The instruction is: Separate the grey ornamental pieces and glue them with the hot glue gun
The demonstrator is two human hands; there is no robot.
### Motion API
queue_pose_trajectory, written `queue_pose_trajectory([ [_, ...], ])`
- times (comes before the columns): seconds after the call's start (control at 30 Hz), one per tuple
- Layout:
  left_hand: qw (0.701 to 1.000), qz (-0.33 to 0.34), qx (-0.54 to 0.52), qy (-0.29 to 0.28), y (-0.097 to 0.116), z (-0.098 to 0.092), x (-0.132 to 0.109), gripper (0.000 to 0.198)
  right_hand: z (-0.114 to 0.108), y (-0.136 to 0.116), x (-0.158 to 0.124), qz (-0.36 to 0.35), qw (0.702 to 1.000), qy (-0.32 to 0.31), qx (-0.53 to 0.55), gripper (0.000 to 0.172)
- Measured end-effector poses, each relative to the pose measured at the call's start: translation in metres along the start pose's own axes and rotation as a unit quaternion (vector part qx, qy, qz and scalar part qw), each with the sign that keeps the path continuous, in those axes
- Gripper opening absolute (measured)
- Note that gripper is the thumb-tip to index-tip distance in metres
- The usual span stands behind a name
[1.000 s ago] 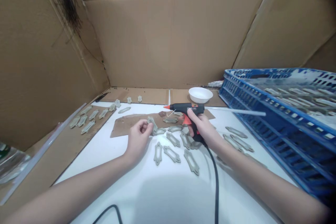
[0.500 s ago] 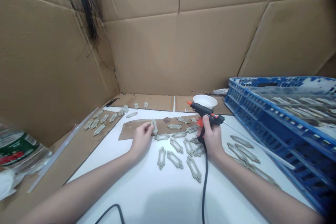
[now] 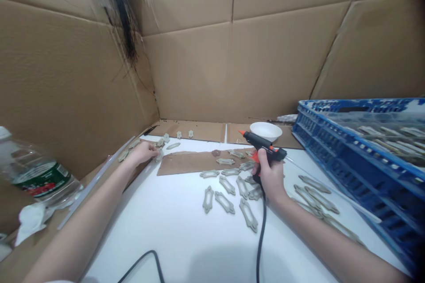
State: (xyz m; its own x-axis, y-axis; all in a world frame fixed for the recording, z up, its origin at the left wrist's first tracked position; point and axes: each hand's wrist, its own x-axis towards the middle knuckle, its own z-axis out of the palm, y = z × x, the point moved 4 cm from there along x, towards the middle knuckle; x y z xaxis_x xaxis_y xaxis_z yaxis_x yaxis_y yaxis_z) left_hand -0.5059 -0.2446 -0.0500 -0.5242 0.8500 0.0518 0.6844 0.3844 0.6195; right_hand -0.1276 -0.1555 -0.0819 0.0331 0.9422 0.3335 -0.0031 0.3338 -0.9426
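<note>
My right hand (image 3: 271, 177) is wrapped round a black and orange hot glue gun (image 3: 264, 145), its orange tip pointing left and up. At the left edge of the white tabletop, my left hand (image 3: 145, 152) pinches a small pale frame-shaped piece (image 3: 159, 155), which is blurred. More such pieces lie by this hand on a cardboard sheet, some of them hidden behind it. Between my hands, several pale frame pieces (image 3: 225, 202) are spread over the table and a cardboard strip (image 3: 179, 163).
A blue plastic crate (image 3: 335, 163) with more pieces stands at right. Behind the glue gun is a white bowl (image 3: 265, 131). A water bottle (image 3: 43, 177) and crumpled tissue (image 3: 31, 221) are at left. Black cable (image 3: 262, 230) hangs from the gun. Cardboard walls (image 3: 192, 70) enclose the table.
My left hand has moved left with the frame piece, from the cardboard strip to the pieces at the table's left edge. The view has shifted slightly left; my right hand still holds the glue gun.
</note>
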Motion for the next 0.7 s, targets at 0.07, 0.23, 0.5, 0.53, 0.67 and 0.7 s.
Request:
queue_pose_trajectory([
  [0.07, 0.998, -0.009, 0.057, 0.004, -0.004, 0.000, 0.002, 0.016, 0.000, 0.001, 0.000, 0.003, 1.000, -0.002, 0.007, 0.040],
  [0.23, 0.990, -0.011, 0.143, 0.015, -0.004, 0.007, 0.004, 0.016, 0.000, 0.000, -0.001, 0.003, 1.000, -0.008, -0.002, 0.041],
  [0.5, 0.974, 0.060, 0.203, 0.075, 0.039, 0.014, -0.024, 0.031, 0.001, -0.001, -0.002, -0.004, 1.000, -0.016, -0.013, 0.042],
  [0.53, 0.974, 0.088, 0.200, 0.061, 0.050, 0.021, -0.032, 0.034, 0.001, -0.001, -0.003, -0.005, 1.000, -0.021, -0.009, 0.041],
  [0.67, 0.951, 0.249, 0.165, -0.078, 0.090, 0.067, -0.070, 0.034, 0.003, -0.001, -0.005, -0.005, 0.999, -0.042, -0.009, 0.041],
  [0.7, 0.943, 0.278, 0.156, -0.099, 0.096, 0.079, -0.079, 0.036, 0.003, -0.001, -0.006, -0.007, 0.999, -0.043, -0.012, 0.041],
])
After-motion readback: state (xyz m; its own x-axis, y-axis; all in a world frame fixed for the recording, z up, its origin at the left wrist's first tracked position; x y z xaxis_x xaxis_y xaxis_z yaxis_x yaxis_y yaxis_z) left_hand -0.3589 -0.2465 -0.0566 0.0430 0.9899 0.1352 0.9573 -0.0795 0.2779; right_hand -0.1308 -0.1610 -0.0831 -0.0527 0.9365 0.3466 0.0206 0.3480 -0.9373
